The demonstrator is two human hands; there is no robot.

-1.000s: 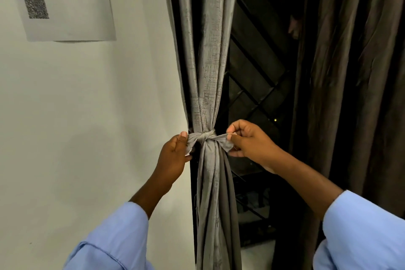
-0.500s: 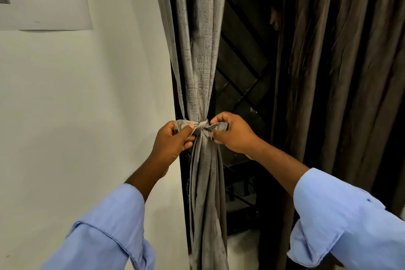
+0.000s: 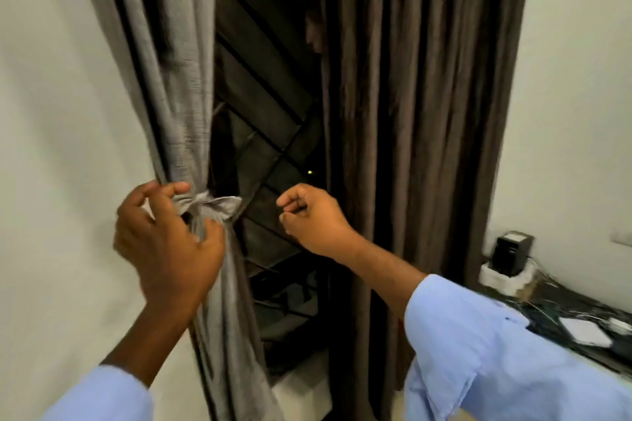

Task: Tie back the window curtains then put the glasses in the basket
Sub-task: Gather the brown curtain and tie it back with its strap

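The grey left curtain (image 3: 178, 85) is gathered and bound by a knotted grey tie (image 3: 208, 203) at mid height. My left hand (image 3: 164, 246) holds the knot's left tail, index finger over the top and thumb pressed on the cloth just below the knot. My right hand (image 3: 314, 219) hovers to the right of the knot with fingers curled, holding nothing; the tie's right tail sticks out free. The dark brown right curtain (image 3: 427, 113) hangs loose and untied. No glasses or basket are in view.
A dark window with a diagonal grille (image 3: 270, 133) shows between the curtains. A white wall (image 3: 61, 113) is on the left. At the right, a dark counter (image 3: 561, 311) carries a black adapter (image 3: 511, 253), wires and a white flat box (image 3: 584, 331).
My right hand has let go of the tie's right tail and drawn away to the right. The view has swung right, bringing the counter into sight.
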